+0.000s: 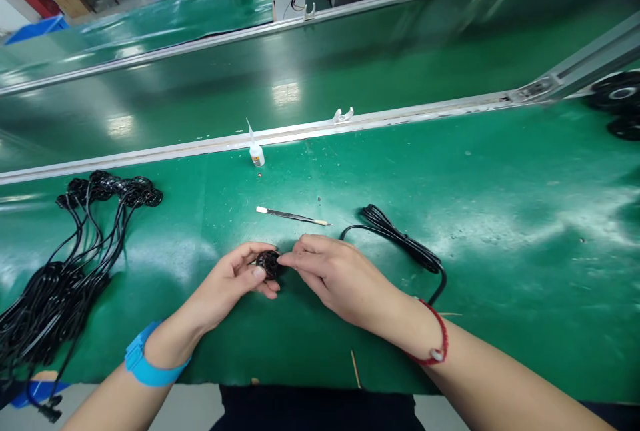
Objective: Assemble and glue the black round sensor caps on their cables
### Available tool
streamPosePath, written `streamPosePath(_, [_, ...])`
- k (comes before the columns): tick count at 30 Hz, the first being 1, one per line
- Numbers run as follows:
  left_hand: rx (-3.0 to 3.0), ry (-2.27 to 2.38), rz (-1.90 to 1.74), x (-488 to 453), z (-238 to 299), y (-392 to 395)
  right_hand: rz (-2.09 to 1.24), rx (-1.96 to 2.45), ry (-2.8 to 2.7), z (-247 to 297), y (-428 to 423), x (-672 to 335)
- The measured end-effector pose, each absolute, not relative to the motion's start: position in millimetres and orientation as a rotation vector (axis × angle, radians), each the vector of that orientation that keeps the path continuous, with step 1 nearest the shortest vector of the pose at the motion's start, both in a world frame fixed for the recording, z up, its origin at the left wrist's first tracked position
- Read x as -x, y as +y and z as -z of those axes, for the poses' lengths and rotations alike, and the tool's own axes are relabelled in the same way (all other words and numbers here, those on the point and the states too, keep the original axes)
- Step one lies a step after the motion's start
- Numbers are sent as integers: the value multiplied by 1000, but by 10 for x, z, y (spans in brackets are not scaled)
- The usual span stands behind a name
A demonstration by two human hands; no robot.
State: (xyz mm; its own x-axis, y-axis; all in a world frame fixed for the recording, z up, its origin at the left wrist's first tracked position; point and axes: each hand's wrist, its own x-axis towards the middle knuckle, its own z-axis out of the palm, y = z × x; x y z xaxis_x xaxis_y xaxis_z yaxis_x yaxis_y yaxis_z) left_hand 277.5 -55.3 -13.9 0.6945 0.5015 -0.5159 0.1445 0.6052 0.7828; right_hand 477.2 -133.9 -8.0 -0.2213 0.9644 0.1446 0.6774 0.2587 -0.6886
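Note:
My left hand (244, 272) holds a small round black part with a shiny, uneven face (269, 263) between thumb and fingers. Against its right side press the pinched fingertips of my right hand (325, 267); whatever they grip is too small or hidden to make out. A coiled black cable (400, 239) lies right of my right hand, and one end runs behind that hand, where I lose sight of it. Just beyond both hands rests a thin dark stick tool with pale ends (293, 215). Farther back stands a small white bottle with a thin nozzle (257, 154).
At the left lies a pile of black cables (55, 304) with round black heads (115, 189). A metal rail (200, 147) with a white clip (343, 115) crosses behind the green tabletop (500, 217). Black reels (620, 94) sit far right. A thin wooden stick (355, 369) lies near the front edge.

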Motion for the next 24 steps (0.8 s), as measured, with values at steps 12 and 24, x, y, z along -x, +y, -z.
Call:
streamPosePath(12, [-940, 786, -225, -2750, 171, -519, -313, 1408, -2229, 19, -1377, -4733])
streamPosePath(24, [-957, 764, -241, -2759, 152, -537, -567, 1509, -1933, 34, -1377, -4731])
